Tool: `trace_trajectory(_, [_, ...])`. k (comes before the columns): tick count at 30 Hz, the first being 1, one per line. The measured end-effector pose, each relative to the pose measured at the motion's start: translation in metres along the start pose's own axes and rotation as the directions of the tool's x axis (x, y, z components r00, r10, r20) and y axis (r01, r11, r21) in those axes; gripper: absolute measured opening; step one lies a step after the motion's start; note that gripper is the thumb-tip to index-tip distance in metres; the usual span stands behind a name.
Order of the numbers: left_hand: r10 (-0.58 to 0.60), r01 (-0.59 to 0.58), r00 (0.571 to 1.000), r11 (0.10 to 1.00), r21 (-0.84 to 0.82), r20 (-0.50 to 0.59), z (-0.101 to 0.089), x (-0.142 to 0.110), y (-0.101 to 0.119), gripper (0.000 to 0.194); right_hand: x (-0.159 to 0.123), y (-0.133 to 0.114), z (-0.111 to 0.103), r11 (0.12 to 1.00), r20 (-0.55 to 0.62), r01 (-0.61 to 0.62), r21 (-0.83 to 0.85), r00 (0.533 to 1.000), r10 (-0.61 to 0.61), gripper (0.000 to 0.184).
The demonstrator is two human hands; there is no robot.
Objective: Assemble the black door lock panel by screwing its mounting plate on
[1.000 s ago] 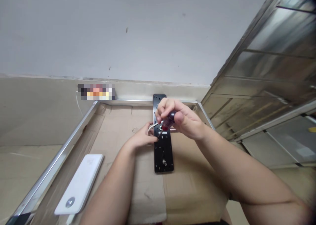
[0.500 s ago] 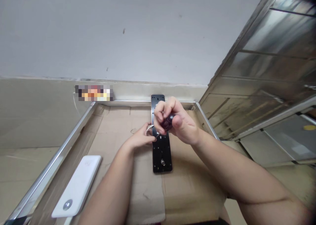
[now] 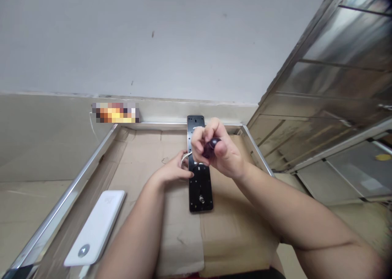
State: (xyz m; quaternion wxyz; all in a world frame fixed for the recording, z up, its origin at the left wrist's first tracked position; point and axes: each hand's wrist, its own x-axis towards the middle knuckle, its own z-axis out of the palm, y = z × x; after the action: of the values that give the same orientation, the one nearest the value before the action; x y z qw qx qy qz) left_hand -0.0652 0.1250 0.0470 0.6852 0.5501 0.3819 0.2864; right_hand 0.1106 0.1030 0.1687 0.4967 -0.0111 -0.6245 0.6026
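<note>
Black plate point(image 3: 200, 191): lay between the two hands on the cardboard point(image 3: 232, 226), its long axis running away from the person, its far end at the frame's far rail point(image 3: 165, 125).
Right hand point(image 3: 219, 148): was closed around the screwdriver point(image 3: 210, 147), above the plate's middle, its forearm coming in from the right.
Screwdriver axis: was tilted, handle end toward the viewer, shaft slanting down and to the left, across the plate's length; tip contact could not be told.
Left hand point(image 3: 176, 168): lay lower, at the plate's left edge, thumb touching that edge; whether the fingers gripped the plate or the white cable point(image 3: 183, 160) could not be told.
Nearer hand: the left, in contact with the plate; the right was positioned over it, the screwdriver between its palm and the plate.
</note>
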Motion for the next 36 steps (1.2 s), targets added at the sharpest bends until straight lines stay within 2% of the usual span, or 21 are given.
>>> trace_trajectory(3, [-0.032,0.032,0.999,0.999,0.025,-0.035,0.001,-0.001,0.001,0.058,0.001,-0.009,-0.007,0.996,0.042,-0.06,-0.063,0.997,0.062,0.026])
trace_trajectory(6, [-0.034,0.034,0.999,0.999,0.03,-0.023,0.001,0.0,0.001,0.054,0.004,-0.02,-0.015,0.969,0.166,-0.216,-0.118,0.958,0.234,0.042])
trace_trajectory(8, [-0.022,0.022,1.0,1.0,0.012,0.001,0.0,0.001,-0.001,0.057,0.005,-0.022,-0.016,0.965,0.189,-0.254,-0.064,0.946,0.261,0.055])
trace_trajectory(10, [-0.016,0.016,1.0,1.0,-0.005,0.013,0.0,0.002,-0.005,0.059,0.004,-0.018,-0.013,0.977,0.169,-0.21,0.043,0.965,0.2,0.06])
trace_trajectory(12, [-0.015,0.015,1.0,1.0,-0.005,0.017,-0.001,0.003,-0.008,0.059,0.002,-0.011,-0.008,0.989,0.125,-0.115,0.092,0.987,0.104,0.056])
trace_trajectory(15, [-0.018,0.018,1.0,1.0,0.02,0.006,-0.001,0.003,-0.01,0.057,-0.001,0.0,-0.001,1.0,0.018,0.007,0.027,1.0,-0.008,0.044])
trace_trajectory(18, [-0.03,0.031,0.999,0.998,0.046,-0.022,0.0,0.002,-0.006,0.053,-0.002,0.004,-0.001,0.996,-0.041,0.058,-0.065,0.997,-0.061,0.031])
trace_trajectory(21, [-0.034,0.035,0.999,0.997,0.069,-0.025,0.002,0.0,0.0,0.053,0.0,-0.002,-0.008,0.987,0.013,0.044,-0.157,0.999,-0.042,0.033])
trace_trajectory(24, [-0.041,0.045,0.998,0.996,0.082,-0.043,0.003,-0.001,0.005,0.054,0.003,-0.016,-0.013,0.97,0.116,-0.042,-0.239,0.991,0.071,0.041])
trace_trajectory(26, [-0.049,0.054,0.997,0.996,0.076,-0.061,0.004,-0.001,0.005,0.051,0.005,-0.022,-0.013,0.969,0.168,-0.14,-0.203,0.97,0.175,0.044])
trace_trajectory(28, [-0.052,0.055,0.997,0.997,0.053,-0.053,0.004,-0.001,0.003,0.05,0.005,-0.023,-0.011,0.974,0.171,-0.209,-0.083,0.96,0.22,0.045])
trace_trajectory(30, [-0.05,0.051,0.998,0.998,0.021,-0.038,0.004,0.0,-0.001,0.05,0.005,-0.018,-0.007,0.979,0.132,-0.202,0.038,0.972,0.195,0.044])
trace_trajectory(32, [-0.052,0.052,0.998,0.999,0.006,-0.044,0.004,0.001,-0.004,0.052,0.003,-0.011,-0.004,0.986,0.074,-0.143,0.089,0.988,0.137,0.042])
trace_trajectory(36, [-0.053,0.054,0.997,0.998,0.016,-0.054,0.003,0.002,-0.006,0.056,0.002,-0.003,-0.007,0.999,0.0,-0.026,0.029,1.0,0.027,0.028])
